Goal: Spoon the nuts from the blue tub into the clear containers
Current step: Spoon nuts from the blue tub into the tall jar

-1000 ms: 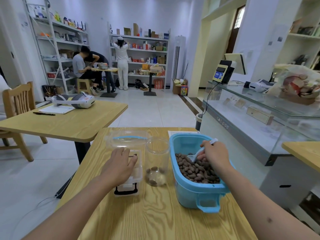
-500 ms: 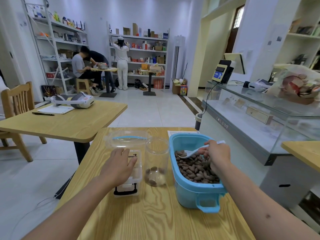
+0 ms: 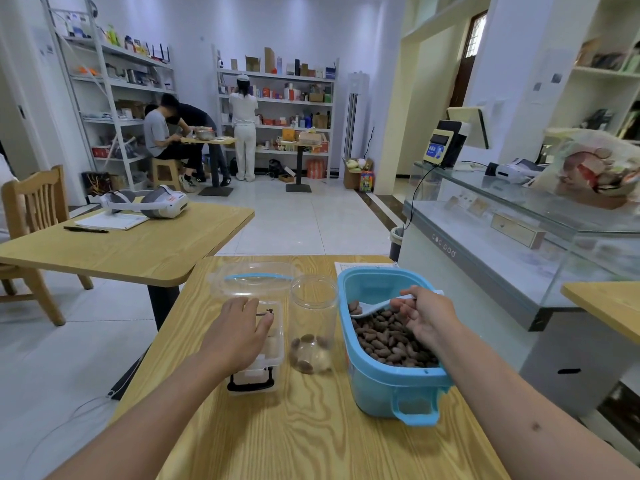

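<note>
While right hand (image 3: 427, 317) grips spoon (image 3: 372, 306) inside blue tub (image 3: 388, 389) | left hand (image 3: 239, 329) flat on clear box (image 3: 258, 368)

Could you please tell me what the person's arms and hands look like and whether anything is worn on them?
Both forearms are bare, no sleeves in view. Neither the left hand nor the right hand shows gloves, rings or a watch.

white walls (image 3: 294, 26), tiled floor (image 3: 311, 223), shelves (image 3: 277, 98)
</note>
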